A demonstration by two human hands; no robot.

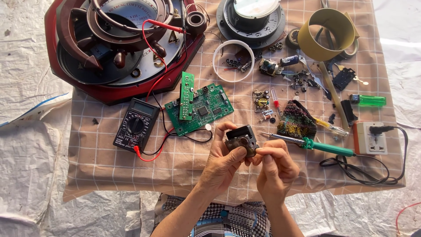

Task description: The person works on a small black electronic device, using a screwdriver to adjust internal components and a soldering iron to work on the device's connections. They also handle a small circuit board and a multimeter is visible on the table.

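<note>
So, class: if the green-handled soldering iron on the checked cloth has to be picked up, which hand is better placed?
The right hand. It only pinches the edge of the small dark boxy part, which the left hand cradles, and the green-handled soldering iron lies just to its right.

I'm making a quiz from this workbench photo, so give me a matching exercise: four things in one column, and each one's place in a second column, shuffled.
Things:
1. multimeter
2. soldering iron
3. small dark module
4. green lighter

Places:
A. held between the left hand and right hand
B. lying just left of the white power socket
C. left of the green circuit board, red lead plugged in
D. near the cloth's right edge, above the socket

Pairs: 1-C, 2-B, 3-A, 4-D
</note>
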